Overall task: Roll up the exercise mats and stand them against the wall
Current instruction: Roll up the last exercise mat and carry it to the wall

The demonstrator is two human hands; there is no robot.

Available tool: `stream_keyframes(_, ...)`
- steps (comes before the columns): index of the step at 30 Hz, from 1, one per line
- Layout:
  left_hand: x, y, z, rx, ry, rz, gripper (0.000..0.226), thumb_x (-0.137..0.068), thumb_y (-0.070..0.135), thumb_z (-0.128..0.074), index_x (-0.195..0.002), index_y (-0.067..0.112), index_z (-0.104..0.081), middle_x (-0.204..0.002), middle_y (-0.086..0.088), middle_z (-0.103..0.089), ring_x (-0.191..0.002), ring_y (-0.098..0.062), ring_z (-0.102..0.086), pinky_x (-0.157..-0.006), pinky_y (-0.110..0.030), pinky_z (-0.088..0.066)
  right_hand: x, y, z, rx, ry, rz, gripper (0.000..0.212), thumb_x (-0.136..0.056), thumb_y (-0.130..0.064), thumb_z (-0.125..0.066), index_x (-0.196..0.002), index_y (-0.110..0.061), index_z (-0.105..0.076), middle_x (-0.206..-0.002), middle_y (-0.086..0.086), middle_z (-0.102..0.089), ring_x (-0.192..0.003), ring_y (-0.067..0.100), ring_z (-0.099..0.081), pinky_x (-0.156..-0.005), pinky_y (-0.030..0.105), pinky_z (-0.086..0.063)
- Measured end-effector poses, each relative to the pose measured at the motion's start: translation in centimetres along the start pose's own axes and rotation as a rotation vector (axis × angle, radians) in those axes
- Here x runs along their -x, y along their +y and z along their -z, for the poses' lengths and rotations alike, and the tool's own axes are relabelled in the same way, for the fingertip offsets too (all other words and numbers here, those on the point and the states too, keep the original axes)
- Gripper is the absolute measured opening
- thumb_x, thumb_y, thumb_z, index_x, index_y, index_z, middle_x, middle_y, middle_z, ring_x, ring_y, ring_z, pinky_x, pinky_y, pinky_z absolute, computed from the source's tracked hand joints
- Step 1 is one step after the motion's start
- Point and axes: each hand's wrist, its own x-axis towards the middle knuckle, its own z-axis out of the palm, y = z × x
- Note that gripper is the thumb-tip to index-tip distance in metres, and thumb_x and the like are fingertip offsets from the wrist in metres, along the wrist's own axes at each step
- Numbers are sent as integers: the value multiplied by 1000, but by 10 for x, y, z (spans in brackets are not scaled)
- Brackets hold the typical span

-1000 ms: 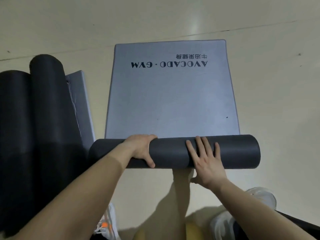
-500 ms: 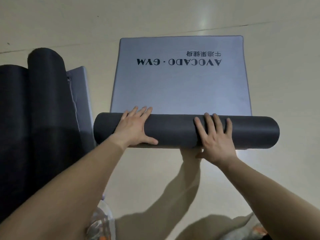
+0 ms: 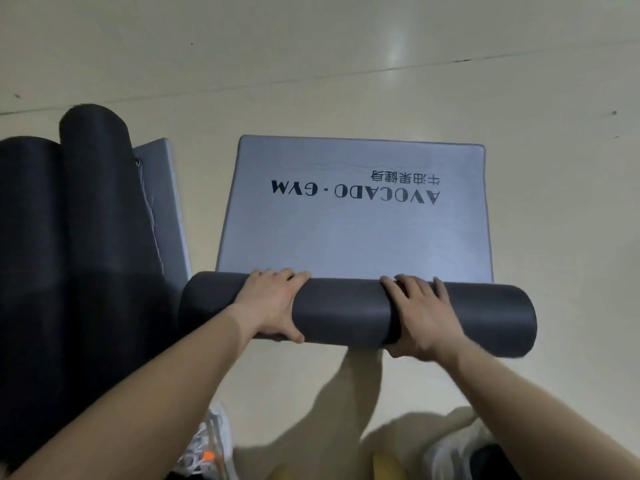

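A grey exercise mat [image 3: 356,233] printed "AVOCADO · GYM" lies on the floor ahead of me, its near end wound into a dark grey roll [image 3: 343,311]. My left hand [image 3: 273,303] grips the left part of the roll, fingers over the top and thumb against the near side. On the right part, my right hand [image 3: 415,313] grips it the same way. A short flat stretch of mat shows beyond the roll.
Two dark rolled mats [image 3: 93,209] [image 3: 27,244] lie side by side on the floor at the left, with a flat grey mat strip [image 3: 162,202] beside them. My shoes [image 3: 207,445] [image 3: 457,445] show at the bottom edge. Pale floor [image 3: 554,237] surrounds the mat.
The roll has moved farther along the mat and the flat part is shorter. Both hands have gone from lying flat on top to curling round the roll.
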Motion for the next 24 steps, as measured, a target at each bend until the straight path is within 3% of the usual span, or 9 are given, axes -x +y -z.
stream_keyframes(2,-5,-2,16,93,-65,22,124,-48,76,-80,-152,34,-27,-140,4,-54,-121,-25,-56,-100,-44,-46,28,-19,-25,45,40,-46,144,-67,-69,-80,-160,-24,20,-172,16,2,-159,39,3,-122,64,4)
stream_keyframes(4,1,1,16,105,18,64,117,-54,74,-81,-151,32,-32,-143,4,-53,-127,-23,-53,-106,-43,-42,28,-24,-29,35,7,-37,151,-67,-74,-79,-153,-26,36,-170,14,21,-156,39,21,-119,65,12)
stream_keyframes(7,35,17,-20,80,417,190,93,-80,72,-63,-154,24,-34,-161,-5,-36,-148,-28,-30,-121,-44,-22,-8,-10,6,-31,17,-42,148,-64,-78,-78,-160,-27,22,-172,9,9,-158,33,11,-123,67,1)
stream_keyframes(10,32,23,-37,22,333,259,129,-72,83,-60,-161,20,9,-169,-9,13,-155,-34,10,-125,-52,-1,-32,-3,30,-36,28,-77,152,-56,-88,-73,-161,-26,19,-172,7,8,-158,32,12,-121,67,2)
stream_keyframes(12,1,10,-17,29,324,266,139,-65,86,-65,-159,22,15,-169,-7,16,-155,-32,16,-125,-52,5,-28,-11,25,9,87,-82,151,-59,-87,-73,-162,-23,17,-172,9,6,-159,34,10,-120,70,2)
stream_keyframes(15,-35,-13,18,72,346,234,137,-62,86,-67,-160,24,5,-171,-2,2,-156,-27,7,-126,-51,1,-35,-9,17,85,227,-94,141,-64,-72,-81,-163,-24,8,-170,11,-6,-157,36,-4,-118,72,-4)
stream_keyframes(18,-53,-24,26,-38,347,139,143,-58,86,-68,-160,20,8,-170,-3,0,-156,-30,1,-126,-52,-4,-84,12,49,144,298,-70,130,-52,-73,-80,-156,-27,-18,-151,7,-42,-138,33,-41,-112,65,-29)
stream_keyframes(22,-83,-36,57,-94,394,106,135,-48,83,-73,-156,22,-19,-158,-3,-36,-143,-29,-33,-121,-45,-25,-132,33,108,76,73,-17,125,-38,-85,-77,-144,-37,-33,-131,0,-55,-122,31,-53,-104,53,-43)
stream_keyframes(24,-84,-40,75,-79,327,78,129,-44,83,-73,-150,24,-30,-147,-2,-48,-131,-28,-47,-112,-44,-38,-135,29,119,52,-18,-19,120,-37,-84,-80,-140,-40,-38,-127,-2,-57,-117,29,-56,-101,50,-48)
